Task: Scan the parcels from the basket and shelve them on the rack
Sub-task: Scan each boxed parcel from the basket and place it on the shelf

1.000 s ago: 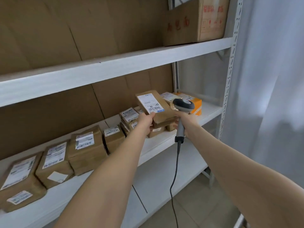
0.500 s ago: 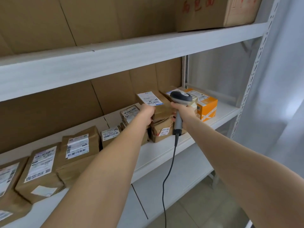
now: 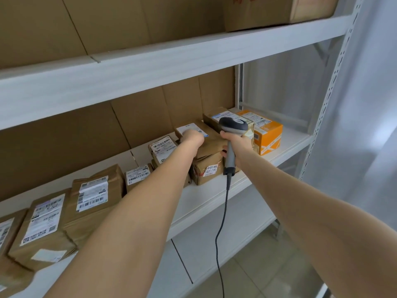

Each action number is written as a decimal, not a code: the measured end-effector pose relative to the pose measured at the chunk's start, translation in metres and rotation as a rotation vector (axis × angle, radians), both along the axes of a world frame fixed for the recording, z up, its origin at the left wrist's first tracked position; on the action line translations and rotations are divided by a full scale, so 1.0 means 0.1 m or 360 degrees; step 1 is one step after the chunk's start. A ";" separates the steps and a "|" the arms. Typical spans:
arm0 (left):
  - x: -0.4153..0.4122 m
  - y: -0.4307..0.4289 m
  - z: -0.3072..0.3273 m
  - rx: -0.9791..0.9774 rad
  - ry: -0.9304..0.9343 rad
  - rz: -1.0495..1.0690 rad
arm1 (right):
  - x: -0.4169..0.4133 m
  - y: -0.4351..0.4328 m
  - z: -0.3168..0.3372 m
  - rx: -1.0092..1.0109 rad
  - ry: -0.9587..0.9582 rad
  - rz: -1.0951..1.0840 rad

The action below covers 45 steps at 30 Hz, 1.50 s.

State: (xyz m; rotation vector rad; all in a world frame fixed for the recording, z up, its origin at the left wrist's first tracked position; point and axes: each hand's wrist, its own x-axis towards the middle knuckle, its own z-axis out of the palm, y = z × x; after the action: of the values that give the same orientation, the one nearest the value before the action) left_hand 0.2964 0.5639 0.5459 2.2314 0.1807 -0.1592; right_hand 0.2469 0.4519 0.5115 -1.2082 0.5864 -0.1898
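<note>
1. The left hand (image 3: pixel 191 137) lies flat on top of a brown parcel (image 3: pixel 211 141). The hand covers part of the parcel's white label. The fingers look laid down on it; whether they curl round the far edge is hidden.
2. That parcel sits on top of another brown box (image 3: pixel 207 170) on the middle shelf (image 3: pixel 217 197) of the white rack. It is a bit tilted.
3. The right hand (image 3: pixel 237 144) is wrapped tight around the grip of a grey scanner (image 3: pixel 232 134). It is at 3 o'clock from the parcel, and its fingertips touch the parcel's right side.
4. The scanner's dark head sits above the right hand, and its black cord (image 3: pixel 221 222) hangs down toward 6 o'clock.
5. An orange box (image 3: pixel 267 135) stands on the same shelf at 3 o'clock from the scanner, near it.
6. At 9 o'clock from the left hand, a labelled parcel (image 3: pixel 163 147) lies just beside the held one.
7. More brown parcels with white labels (image 3: pixel 92 203) lie in a row toward 8 o'clock, along the shelf.
8. A big cardboard box (image 3: pixel 275 11) rests on the shelf above, at 12 o'clock.
</note>
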 end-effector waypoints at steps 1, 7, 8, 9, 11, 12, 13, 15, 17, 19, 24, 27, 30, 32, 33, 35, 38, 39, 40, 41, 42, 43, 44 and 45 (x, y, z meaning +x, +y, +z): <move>0.00 0.00 0.03 0.0105 -0.0119 0.0058 | -0.03 -0.02 0.01 0.0034 -0.0020 -0.0040; -0.15 -0.24 0.05 0.0288 -0.0829 -0.0176 | -0.51 -0.24 0.02 0.0303 -0.0326 -0.0252; -0.21 -0.35 0.02 0.0287 -0.0883 -0.0266 | -0.63 -0.31 0.01 0.0332 -0.0379 -0.0282; -0.27 -0.47 -0.04 0.0304 -0.0911 -0.0369 | -0.77 -0.40 -0.01 0.0364 -0.0416 -0.0333; -0.43 -0.73 -0.15 0.0347 -0.0910 -0.0567 | -1.06 -0.59 -0.07 0.0377 -0.0388 -0.0498; -0.53 -0.87 -0.21 0.0372 -0.0874 -0.0656 | -1.21 -0.69 -0.11 0.0356 -0.0342 -0.0583; -0.64 -1.01 -0.28 0.0393 -0.0813 -0.0747 | -1.37 -0.80 -0.16 0.0329 -0.0301 -0.0656; -0.87 -1.30 -0.42 0.0443 -0.0655 -0.0913 | -1.69 -1.00 -0.28 0.0289 -0.0218 -0.0758; -1.14 -1.56 -0.54 0.0495 -0.0520 -0.1072 | -2.00 -1.20 -0.41 0.0304 -0.0148 -0.0843; -1.42 -1.82 -0.67 0.0513 -0.0466 -0.1213 | -2.32 -1.38 -0.53 0.0342 -0.0130 -0.0916; -2.15 -2.44 -0.95 0.0566 -0.0365 -0.1454 | -3.11 -1.83 -0.82 0.0487 -0.0088 -0.1128; -2.61 -2.81 -1.16 0.0619 -0.0314 -0.1555 | -3.60 -2.12 -1.06 0.0603 -0.0079 -0.1223; -3.08 -3.16 -1.41 0.0675 -0.0230 -0.1593 | -4.06 -2.41 -1.36 0.0704 -0.0051 -0.1289; -3.41 -3.40 -1.56 0.0713 -0.0178 -0.1612 | -4.37 -2.64 -1.55 0.0748 -0.0018 -0.1305; -3.57 -3.51 -1.65 0.0725 -0.0161 -0.1621 | -4.51 -2.74 -1.65 0.0766 0.0004 -0.1303; -3.85 -3.69 -1.81 0.0747 -0.0138 -0.1639 | -4.77 -2.96 -1.84 0.0819 0.0028 -0.1302; -4.15 -3.89 -2.03 0.0797 -0.0079 -0.1660 | -5.07 -3.24 -2.07 0.0830 0.0125 -0.1323; -4.21 -3.95 -2.10 0.0809 -0.0057 -0.1659 | -5.14 -3.31 -2.14 0.0821 0.0159 -0.1330; -4.26 -4.00 -2.16 0.0818 -0.0039 -0.1659 | -5.19 -3.38 -2.20 0.0808 0.0187 -0.1338; -4.30 -4.06 -2.23 0.0828 -0.0019 -0.1660 | -5.23 -3.44 -2.27 0.0799 0.0211 -0.1349; -4.34 -4.11 -2.31 0.0836 -0.0003 -0.1660 | -5.25 -3.49 -2.34 0.0796 0.0234 -0.1356; -4.36 -4.18 -2.39 0.0840 0.0007 -0.1659 | -5.27 -3.55 -2.41 0.0802 0.0252 -0.1359; -4.37 -4.24 -2.48 0.0842 0.0011 -0.1662 | -5.29 -3.60 -2.48 0.0816 0.0268 -0.1359; -4.38 -4.30 -2.58 0.0851 0.0017 -0.1664 | -5.29 -3.65 -2.56 0.0834 0.0286 -0.1361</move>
State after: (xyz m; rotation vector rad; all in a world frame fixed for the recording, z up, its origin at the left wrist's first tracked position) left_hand -0.1417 0.1339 0.2883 2.6276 -1.0718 -0.7474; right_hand -0.2822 0.0864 0.2555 -0.4117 1.2067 -0.6079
